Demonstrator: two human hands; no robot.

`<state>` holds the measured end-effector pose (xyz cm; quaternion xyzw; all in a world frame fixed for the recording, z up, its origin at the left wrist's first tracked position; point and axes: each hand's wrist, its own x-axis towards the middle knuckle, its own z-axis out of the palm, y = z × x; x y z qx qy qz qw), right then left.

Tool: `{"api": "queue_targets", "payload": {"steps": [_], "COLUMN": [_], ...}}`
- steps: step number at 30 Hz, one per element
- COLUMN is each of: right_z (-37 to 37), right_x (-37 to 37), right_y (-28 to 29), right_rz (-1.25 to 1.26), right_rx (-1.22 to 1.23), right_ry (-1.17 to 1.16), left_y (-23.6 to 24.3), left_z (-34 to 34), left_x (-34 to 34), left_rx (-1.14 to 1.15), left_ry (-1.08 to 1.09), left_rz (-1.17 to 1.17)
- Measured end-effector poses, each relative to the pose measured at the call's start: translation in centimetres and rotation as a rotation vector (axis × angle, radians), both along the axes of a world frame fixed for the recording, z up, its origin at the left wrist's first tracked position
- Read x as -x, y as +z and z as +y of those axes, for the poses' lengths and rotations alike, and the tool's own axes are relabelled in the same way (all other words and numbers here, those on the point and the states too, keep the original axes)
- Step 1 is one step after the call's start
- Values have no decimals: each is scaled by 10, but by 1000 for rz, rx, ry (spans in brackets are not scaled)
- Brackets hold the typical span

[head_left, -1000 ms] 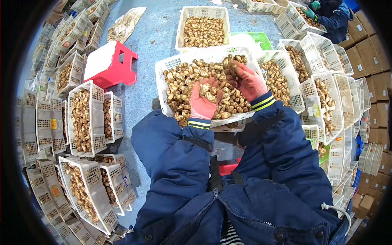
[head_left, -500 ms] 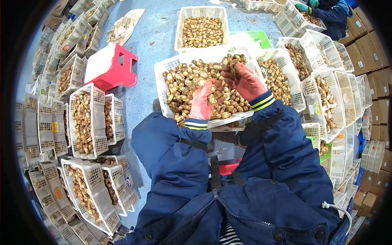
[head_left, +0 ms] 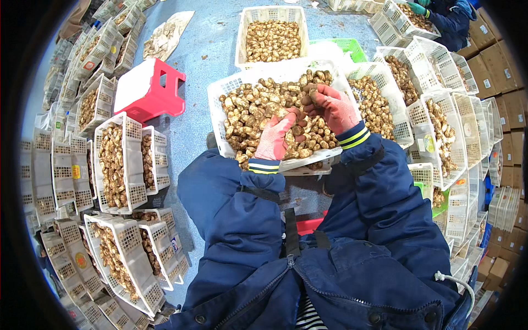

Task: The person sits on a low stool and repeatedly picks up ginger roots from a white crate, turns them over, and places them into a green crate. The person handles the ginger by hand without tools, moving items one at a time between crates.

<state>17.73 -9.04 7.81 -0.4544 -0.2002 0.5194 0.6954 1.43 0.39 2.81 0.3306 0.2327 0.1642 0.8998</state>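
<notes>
A large white crate (head_left: pixel 234 104) in front of me holds a heap of small, mottled brown-and-cream roundish produce (head_left: pixel 258 96). My left hand (head_left: pixel 276 137), in a pink glove, is over the heap with its fingers curled round some pieces, partly hidden by the fingers. My right hand (head_left: pixel 336 113), also gloved in pink, is raised over the right side of the heap, thumb and fingers closed on a darker brown piece (head_left: pixel 310 93). The two hands are close together, apart at the wrists.
More filled crates stand behind (head_left: pixel 272 44), right (head_left: pixel 437 137) and left (head_left: pixel 113 165). A red-and-white stool (head_left: pixel 165 102) and a pale sack (head_left: pixel 165 33) lie on the blue floor (head_left: pixel 203 49). Cardboard boxes (head_left: pixel 500 71) line the right; another person (head_left: pixel 448 22) handles crates at top right.
My left hand has turned from palm-up, cupped with pieces, to more inward with fingers further curled. My right hand has shifted slightly and still grips a piece.
</notes>
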Motion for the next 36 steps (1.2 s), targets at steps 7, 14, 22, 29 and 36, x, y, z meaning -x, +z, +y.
{"api": "queue_targets", "payload": {"steps": [7, 14, 22, 29, 36], "right_z": [2, 10, 5, 4, -10], "right_x": [6, 19, 1, -14, -22], "right_y": [-4, -10, -15, -9, 16], "right_rz": [-83, -701, -209, 273, 96], "right_rx": [37, 175, 105, -225, -213], "right_ry": [11, 150, 68, -17, -33], "left_y": [3, -13, -12, 3, 5], "left_z": [-2, 6, 4, 5, 2], "left_x": [2, 2, 4, 2, 1], "left_rx": [26, -125, 123, 485, 548], "left_ry": [-35, -191, -194, 109, 227], "left_rz": [30, 162, -26, -264, -390]}}
